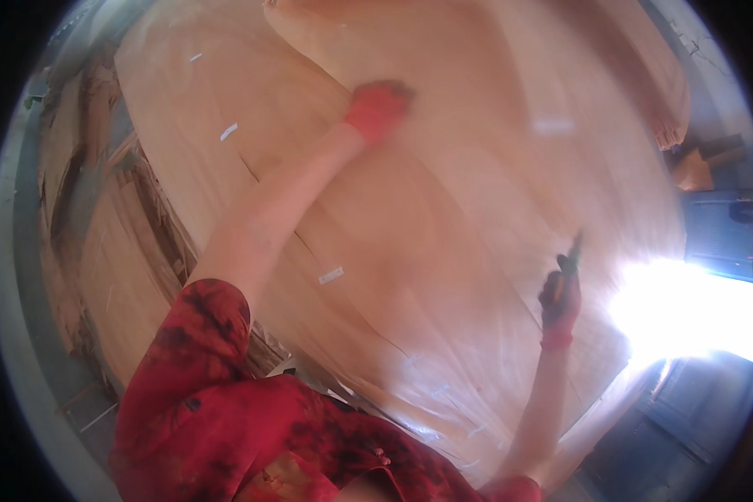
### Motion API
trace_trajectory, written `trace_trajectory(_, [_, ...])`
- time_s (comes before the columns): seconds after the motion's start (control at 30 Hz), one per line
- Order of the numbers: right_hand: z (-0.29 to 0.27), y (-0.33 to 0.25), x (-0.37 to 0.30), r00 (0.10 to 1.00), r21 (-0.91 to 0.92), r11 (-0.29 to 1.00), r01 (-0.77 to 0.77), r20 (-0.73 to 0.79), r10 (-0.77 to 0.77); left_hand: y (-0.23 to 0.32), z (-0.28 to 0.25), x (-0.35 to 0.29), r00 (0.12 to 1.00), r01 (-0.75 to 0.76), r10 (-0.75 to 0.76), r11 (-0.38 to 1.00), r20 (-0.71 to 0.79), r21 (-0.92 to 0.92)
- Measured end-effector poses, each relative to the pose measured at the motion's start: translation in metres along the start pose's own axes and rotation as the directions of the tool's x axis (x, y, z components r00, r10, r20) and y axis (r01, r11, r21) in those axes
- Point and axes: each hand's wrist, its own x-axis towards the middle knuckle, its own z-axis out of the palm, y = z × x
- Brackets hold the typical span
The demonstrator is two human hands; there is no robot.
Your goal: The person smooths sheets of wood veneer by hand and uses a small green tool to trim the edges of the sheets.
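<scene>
My left hand (381, 109), in a red glove with dark fingers, reaches far out over a large sheet of wood veneer (385, 243). It is by the curved edge where another veneer sheet (452, 75) overlaps. Motion smears its fingers, so their grip cannot be made out. Nearer and to the right, my right hand (560, 299), gloved alike, is closed around a slim, dark green, knife-like tool (571, 255). The tool's narrow end points away from me, over the veneer. Short white tape strips (330, 275) lie on the sheet, and thin dark splits run through it.
Torn, stacked veneer pieces (125, 259) lie along the left side. Another veneer stack (636, 67) stands at the far right. Glaring light (686, 309) washes out the right edge, beside dark blue panels (719, 230). The near edge of the sheets runs close to my body.
</scene>
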Motion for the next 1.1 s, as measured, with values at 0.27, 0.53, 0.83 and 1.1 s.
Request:
trace_trajectory(0.27, [0.196, 0.016, 0.068, 0.949, -0.444, 0.896, -0.004, 0.282, 0.144, -0.006, 0.006, 0.001, 0.987, -0.021, 0.011, 0.998, -0.163, -0.060])
trace_trajectory(0.53, [0.313, 0.050, 0.127, 0.882, -0.850, 0.238, 0.471, 0.454, -0.125, -0.017, 0.018, 0.007, 0.965, 0.039, -0.122, 0.942, -0.233, -0.332])
trace_trajectory(0.83, [0.371, 0.072, 0.168, 0.910, -0.902, 0.126, 0.412, 0.400, -0.113, -0.009, 0.002, 0.011, 0.963, 0.073, -0.177, 0.897, -0.202, -0.435])
trace_trajectory(1.1, [0.386, 0.072, 0.170, 0.939, -0.931, 0.144, 0.335, 0.342, 0.029, -0.005, 0.011, 0.006, 0.852, -0.085, -0.023, 0.980, -0.522, -0.182])
